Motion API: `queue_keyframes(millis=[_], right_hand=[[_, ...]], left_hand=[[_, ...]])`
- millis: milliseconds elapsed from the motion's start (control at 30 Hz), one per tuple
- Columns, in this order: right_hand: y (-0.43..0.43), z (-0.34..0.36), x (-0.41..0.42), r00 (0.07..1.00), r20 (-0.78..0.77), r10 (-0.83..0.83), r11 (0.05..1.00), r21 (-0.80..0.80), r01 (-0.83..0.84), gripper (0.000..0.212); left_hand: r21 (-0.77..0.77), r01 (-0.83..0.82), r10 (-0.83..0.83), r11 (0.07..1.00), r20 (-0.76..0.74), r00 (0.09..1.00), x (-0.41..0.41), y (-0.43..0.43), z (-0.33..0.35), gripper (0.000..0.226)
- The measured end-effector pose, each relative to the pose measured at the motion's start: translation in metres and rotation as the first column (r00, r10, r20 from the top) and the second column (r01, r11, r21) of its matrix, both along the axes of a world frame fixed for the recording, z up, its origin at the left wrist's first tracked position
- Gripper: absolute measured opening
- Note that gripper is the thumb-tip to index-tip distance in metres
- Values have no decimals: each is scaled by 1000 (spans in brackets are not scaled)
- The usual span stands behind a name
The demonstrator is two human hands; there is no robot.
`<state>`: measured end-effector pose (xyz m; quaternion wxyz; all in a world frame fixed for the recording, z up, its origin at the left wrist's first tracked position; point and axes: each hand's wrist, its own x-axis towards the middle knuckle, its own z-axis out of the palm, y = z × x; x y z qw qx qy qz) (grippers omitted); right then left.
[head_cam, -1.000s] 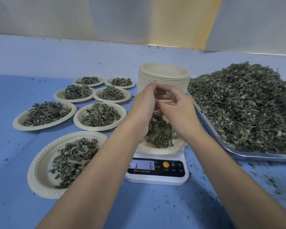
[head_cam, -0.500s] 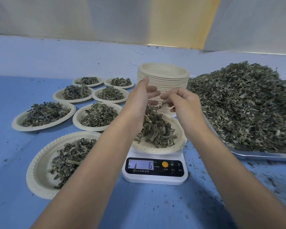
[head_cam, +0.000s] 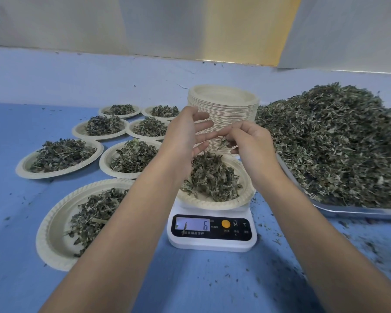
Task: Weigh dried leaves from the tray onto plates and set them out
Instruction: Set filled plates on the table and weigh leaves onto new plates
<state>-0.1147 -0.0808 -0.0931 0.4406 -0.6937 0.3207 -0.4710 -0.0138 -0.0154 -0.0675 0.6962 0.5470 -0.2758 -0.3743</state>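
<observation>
A cream paper plate (head_cam: 242, 197) heaped with dried leaves sits on a white kitchen scale (head_cam: 212, 231) whose display reads 6. Both my hands hover just above it. My left hand (head_cam: 185, 134) is open, fingers spread and pointing right, holding nothing. My right hand (head_cam: 246, 141) pinches a few dried leaves (head_cam: 222, 143) between curled fingertips. To the right a metal tray (head_cam: 352, 211) carries a big mound of dried leaves (head_cam: 336, 141).
A tall stack of empty paper plates (head_cam: 230, 109) stands behind the scale. Several filled plates lie on the blue table to the left, the nearest one (head_cam: 54, 222) beside my left forearm. Leaf crumbs speckle the table at the right front.
My hands have parted and risen off the plate. The left hand has opened with fingers spread; the right keeps a small pinch of leaves. The scale still reads 6.
</observation>
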Motion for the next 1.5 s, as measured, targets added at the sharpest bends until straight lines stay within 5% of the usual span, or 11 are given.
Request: queue_keyframes(millis=[233,1500], right_hand=[[2,1,1,1000,28,11,1000,-4,-10,28],[-4,9,-7,990,95,102,995,10,-104,25]], left_hand=[[-7,-4,4,1000,11,1000,-2,2,1,22],[-68,51,-54,996,-46,997,-8,-3,2,22]])
